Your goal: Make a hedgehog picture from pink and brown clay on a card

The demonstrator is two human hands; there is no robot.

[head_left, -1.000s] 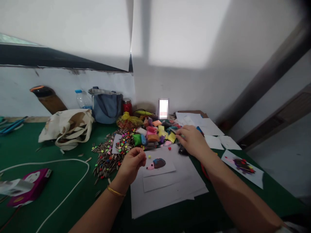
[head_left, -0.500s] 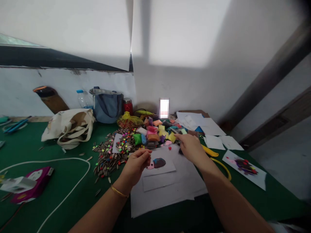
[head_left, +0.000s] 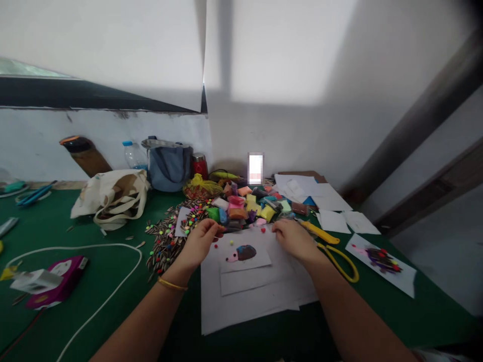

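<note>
One hedgehog figure lies between left hand and right hand.

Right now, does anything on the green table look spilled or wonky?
The striped seeds look a bit spilled: they lie loose, mixed with colourful balls, with strays near the white cable. The brown bottle looks tilted, though the camera might bend it. The cream bag looks slumped. I can't see anything broken.
</note>
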